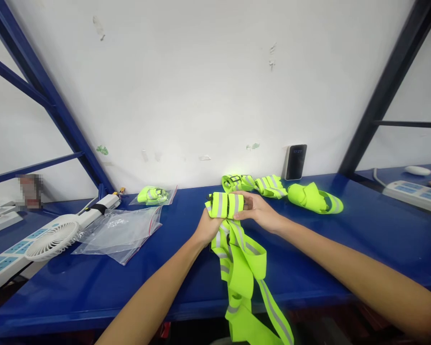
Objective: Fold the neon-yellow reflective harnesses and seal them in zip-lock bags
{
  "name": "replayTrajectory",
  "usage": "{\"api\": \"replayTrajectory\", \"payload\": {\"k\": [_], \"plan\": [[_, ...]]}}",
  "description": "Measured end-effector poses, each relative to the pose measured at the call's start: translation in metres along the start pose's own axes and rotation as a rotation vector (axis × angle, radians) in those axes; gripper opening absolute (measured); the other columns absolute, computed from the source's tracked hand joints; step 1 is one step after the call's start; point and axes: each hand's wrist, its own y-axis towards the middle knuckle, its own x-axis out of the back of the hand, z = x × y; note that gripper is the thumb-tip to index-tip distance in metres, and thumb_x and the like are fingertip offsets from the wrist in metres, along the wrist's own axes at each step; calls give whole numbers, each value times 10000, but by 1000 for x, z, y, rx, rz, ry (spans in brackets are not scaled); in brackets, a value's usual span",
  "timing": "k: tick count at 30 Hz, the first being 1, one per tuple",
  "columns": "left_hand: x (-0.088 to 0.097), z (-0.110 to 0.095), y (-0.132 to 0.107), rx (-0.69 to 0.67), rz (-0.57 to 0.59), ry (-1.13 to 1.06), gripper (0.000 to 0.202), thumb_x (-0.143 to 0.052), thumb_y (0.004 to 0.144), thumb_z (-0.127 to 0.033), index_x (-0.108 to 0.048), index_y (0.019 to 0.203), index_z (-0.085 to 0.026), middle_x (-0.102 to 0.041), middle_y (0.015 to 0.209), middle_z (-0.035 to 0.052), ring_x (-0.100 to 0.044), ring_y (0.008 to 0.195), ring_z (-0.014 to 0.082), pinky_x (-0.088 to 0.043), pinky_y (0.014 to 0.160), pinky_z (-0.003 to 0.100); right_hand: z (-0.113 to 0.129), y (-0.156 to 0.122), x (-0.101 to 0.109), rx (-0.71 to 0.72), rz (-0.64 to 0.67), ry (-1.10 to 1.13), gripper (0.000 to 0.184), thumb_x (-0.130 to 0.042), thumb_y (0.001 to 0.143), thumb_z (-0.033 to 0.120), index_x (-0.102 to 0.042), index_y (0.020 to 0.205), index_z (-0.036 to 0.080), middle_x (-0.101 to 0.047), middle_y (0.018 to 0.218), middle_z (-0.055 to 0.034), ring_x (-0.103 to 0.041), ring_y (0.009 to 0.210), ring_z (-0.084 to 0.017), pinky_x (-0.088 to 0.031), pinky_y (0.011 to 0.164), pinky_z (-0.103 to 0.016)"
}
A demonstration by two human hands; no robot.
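Observation:
A neon-yellow reflective strap vest (237,258) with grey stripes is partly rolled up above the blue table (362,239). My left hand (207,227) grips the roll from below on its left side. My right hand (255,209) closes over the right end of the roll. The loose straps hang down past the table's front edge. Both hands are closed on the same strap vest.
Rolled vests lie behind my hands (269,184) and to the right (314,197). A bagged vest (153,195) and empty zip bags (120,232) lie to the left, beside a white fan (53,239). A dark clock (295,162) leans on the wall. A power strip (413,191) sits far right.

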Motion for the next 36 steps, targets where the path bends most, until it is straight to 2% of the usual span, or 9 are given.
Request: {"api": "replayTrajectory", "payload": {"k": [7,12,15,20,23,26,30,33,36], "plan": [[0,-7,-2,13,80,-20,488,-813,643,-314,-694,1088,-152,-731,1091,113,-679,1001,271,-533,887,389,2,-3,3,61,89,-31,661,-826,634,193,-594,1253,218,-710,1087,-61,-710,954,-232,-574,888,-420],[1,-7,-2,88,113,-94,455,-821,631,-273,-705,1053,-146,-732,1082,121,-685,987,277,-529,896,412,3,-3,4,60,69,-47,671,-829,647,221,-586,1273,224,-692,1134,-77,-719,911,-234,-588,861,-425],[2,-8,-4,94,150,-122,474,-814,642,-232,-695,1093,-151,-732,1089,115,-678,1023,280,-522,916,410,2,-2,6,49,65,-54,677,-827,641,209,-584,1274,218,-697,1110,-74,-717,903,-233,-591,839,-410],[0,-10,-5,109,216,-224,489,-817,687,-313,-692,1127,-141,-698,1191,142,-653,1103,307,-516,941,413,2,-3,7,80,42,-101,658,-796,661,187,-576,1279,223,-687,1131,-69,-711,890,-224,-595,816,-393],[-3,-7,-3,127,153,-245,482,-817,698,-356,-702,1113,-139,-689,1212,149,-657,1101,310,-517,942,412,1,-5,5,157,20,-239,603,-759,719,190,-575,1290,248,-674,1179,-70,-696,953,-245,-583,861,-423],[-4,-5,-2,123,95,-245,515,-828,684,-380,-704,1116,-128,-724,1122,146,-682,1035,302,-525,921,408,0,-7,5,264,-31,-444,527,-706,778,180,-589,1283,279,-641,1256,-65,-680,1002,-263,-574,878,-433],[-4,-7,-4,174,96,-288,512,-809,706,-405,-697,1116,-120,-751,1000,127,-715,877,258,-542,860,382,-2,-8,8,396,-64,-602,533,-644,820,148,-567,1326,294,-603,1332,-67,-617,1151,-291,-560,888,-421],[-7,-10,-3,180,79,-393,524,-811,699,-408,-682,1119,-124,-750,986,117,-715,862,250,-543,836,360,-4,-7,10,505,-66,-684,514,-589,834,95,-590,1310,288,-640,1278,-63,-594,1189,-279,-518,953,-430],[-10,-11,1,154,15,-539,516,-773,719,-475,-678,1084,-122,-748,963,108,-709,881,246,-537,854,354,-5,-5,12,612,-54,-740,533,-512,841,38,-604,1297,297,-661,1221,-55,-603,1167,-256,-476,1007,-443]]}}
